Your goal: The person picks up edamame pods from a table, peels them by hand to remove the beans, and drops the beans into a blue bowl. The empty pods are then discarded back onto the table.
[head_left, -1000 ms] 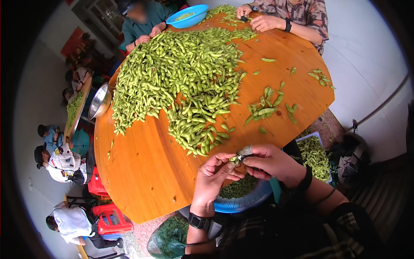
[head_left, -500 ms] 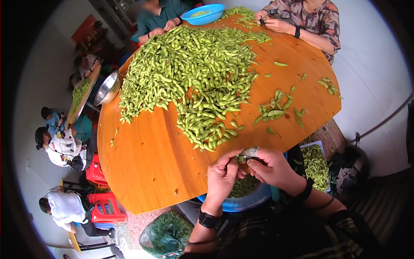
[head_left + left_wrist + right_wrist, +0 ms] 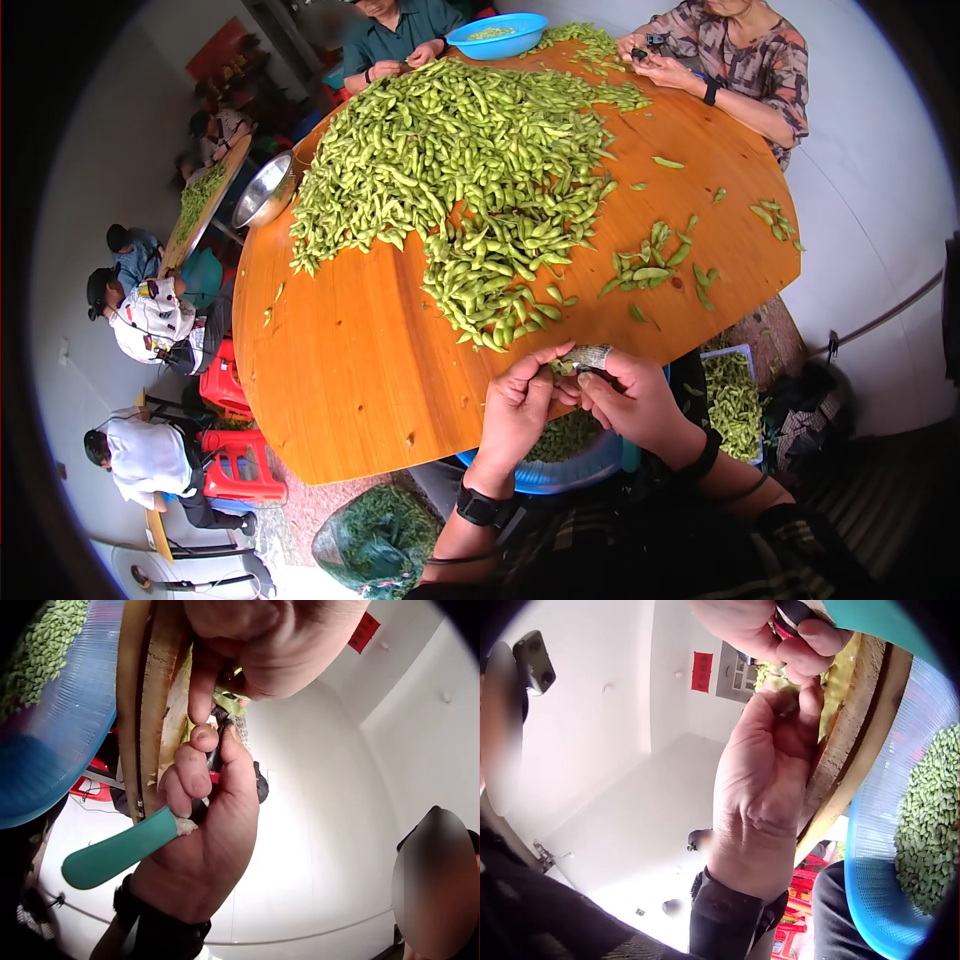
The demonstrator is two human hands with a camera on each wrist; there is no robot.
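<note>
Close together over the near edge of the wooden table (image 3: 340, 420), both hands work at a green soybean pod (image 3: 227, 703). My left hand (image 3: 513, 412) pinches the pod between thumb and fingertips, which cover most of it. Opposite it, my right hand (image 3: 637, 400) has its fingers curled round a tool with a teal handle (image 3: 120, 849); its working end is hidden at the pod. A grey knit cover (image 3: 590, 356) wraps a right finger. Below the hands, a blue basin (image 3: 530, 482) contains shelled green beans (image 3: 934, 817).
A large heap of soybean pods (image 3: 450, 170) covers the table's middle, with small clusters (image 3: 645, 265) to the right. Two people sit across, near a blue bowl (image 3: 497, 48). A steel bowl (image 3: 265, 190) stands at the left edge. A crate of pods (image 3: 732, 395) sits low right.
The head view has shifted, so the table appears farther right. My left fingers have closed in over the pod, which showed more plainly a second ago. The right hand keeps its hold on the tool.
</note>
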